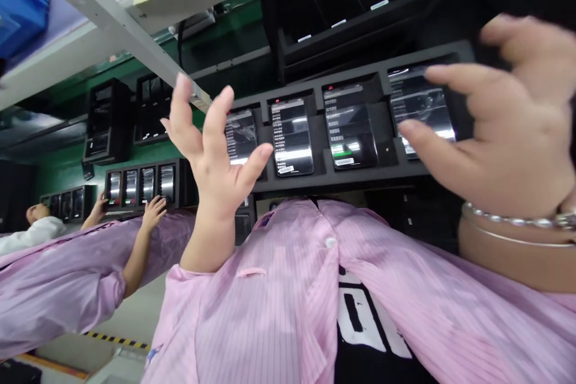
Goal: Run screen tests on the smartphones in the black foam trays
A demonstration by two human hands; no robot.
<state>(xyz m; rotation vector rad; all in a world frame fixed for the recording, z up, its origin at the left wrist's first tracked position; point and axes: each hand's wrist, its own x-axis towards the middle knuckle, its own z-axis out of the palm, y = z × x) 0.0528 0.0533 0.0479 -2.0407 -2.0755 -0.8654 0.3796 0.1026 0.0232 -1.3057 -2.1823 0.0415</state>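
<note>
A long black tray (317, 122) lies across in front of me, with several smartphones set in its slots, screens up. My left hand (211, 150) is raised over the leftmost phone (240, 132), fingers apart and holding nothing. To its right sit a phone with lines of text (291, 138) and another phone showing a green bar (350, 127). My right hand (504, 114) hovers by the rightmost phone (420, 109), thumb and fingers spread, nothing between them; whether a fingertip touches the screen I cannot tell. It partly covers that phone's right side.
Behind the tray stands a black rack (333, 18) of dark labelled devices. A pale metal beam (112, 18) slants above on the left. Further left, a co-worker's hand (154, 212) rests at another phone tray (182, 183). A blue bin (22, 6) sits upper left.
</note>
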